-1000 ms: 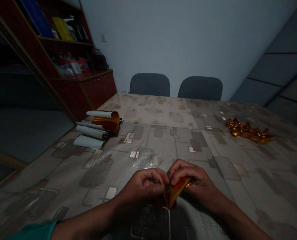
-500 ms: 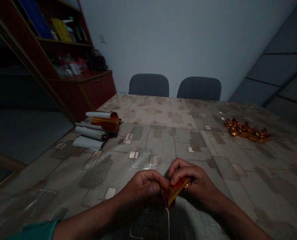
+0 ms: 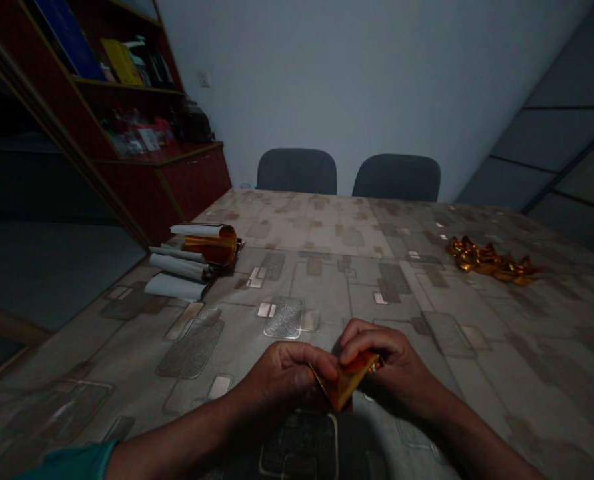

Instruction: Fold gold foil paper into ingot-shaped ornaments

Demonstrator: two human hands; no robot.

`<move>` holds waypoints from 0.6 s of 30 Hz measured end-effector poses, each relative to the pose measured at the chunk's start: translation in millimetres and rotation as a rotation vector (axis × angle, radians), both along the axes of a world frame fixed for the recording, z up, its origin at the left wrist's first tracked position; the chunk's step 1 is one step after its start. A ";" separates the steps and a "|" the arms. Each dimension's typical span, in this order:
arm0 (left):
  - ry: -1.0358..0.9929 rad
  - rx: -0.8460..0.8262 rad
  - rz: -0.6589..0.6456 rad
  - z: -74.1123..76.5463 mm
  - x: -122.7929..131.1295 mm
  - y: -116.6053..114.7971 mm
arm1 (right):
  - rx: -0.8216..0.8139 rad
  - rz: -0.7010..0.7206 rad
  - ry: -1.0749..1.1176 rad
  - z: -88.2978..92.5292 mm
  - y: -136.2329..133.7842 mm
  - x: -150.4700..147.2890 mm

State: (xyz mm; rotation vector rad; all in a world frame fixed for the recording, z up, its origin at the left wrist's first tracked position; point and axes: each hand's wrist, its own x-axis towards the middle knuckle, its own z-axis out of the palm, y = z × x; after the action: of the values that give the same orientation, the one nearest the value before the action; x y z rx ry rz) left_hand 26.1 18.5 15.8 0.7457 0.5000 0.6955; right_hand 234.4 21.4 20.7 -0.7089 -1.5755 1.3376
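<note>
The left hand (image 3: pixel 287 375) and right hand (image 3: pixel 384 360) pinch a folded gold foil sheet (image 3: pixel 347 385), its left corner now spread wider, above the patterned tabletop (image 3: pixel 327 283).

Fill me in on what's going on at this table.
A person is pinching a creased piece of gold foil between their left hand and right hand, just above the edge of the patterned table cover. Ahead on the left lie a gold foil roll and white paper rolls. Ahead on the right sits a loose heap of crumpled or folded gold foil pieces.
</note>
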 end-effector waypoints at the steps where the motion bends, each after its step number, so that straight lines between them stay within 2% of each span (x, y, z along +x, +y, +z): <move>1: 0.000 -0.002 0.001 0.1 -0.3 0.0 | 0.001 -0.002 -0.004 0.1 0.1 0.0; 8: 0.024 -0.004 0.029 -0.6 -1.6 0.5 | 0.012 -0.023 -0.005 0.0 0.1 1.1; 14: -0.007 0.027 0.142 -3.7 0.2 4.0 | 0.030 -0.073 -0.001 4.5 -1.5 0.3; 18: 0.023 0.080 0.217 -2.6 1.3 5.3 | 0.045 -0.157 -0.033 4.6 -5.4 -5.6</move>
State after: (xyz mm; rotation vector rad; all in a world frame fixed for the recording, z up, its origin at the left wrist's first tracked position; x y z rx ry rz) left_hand 27.4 23.8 13.3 0.7818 0.5824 0.9137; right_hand 228.8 15.9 25.3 -0.8125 -1.5379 1.1780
